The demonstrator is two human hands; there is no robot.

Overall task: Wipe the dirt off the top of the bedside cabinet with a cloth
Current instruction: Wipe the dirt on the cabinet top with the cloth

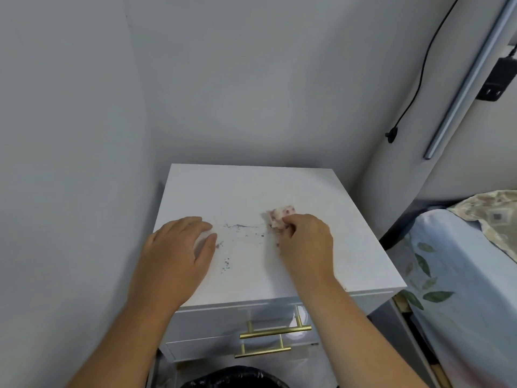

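Right hand (305,242) pinches cloth (279,215) on cabinet top (246,189); left hand (181,247) rests spread flat

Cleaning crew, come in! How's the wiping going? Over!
Right hand shut on cloth. Left hand flat on cabinet top. Dark dirt specks remain between hands. Nothing in the way.

A white bedside cabinet (251,191) stands in the corner, its flat top speckled with dark dirt (237,242) near the middle. A crumpled, stained whitish cloth (279,217) lies just right of it.
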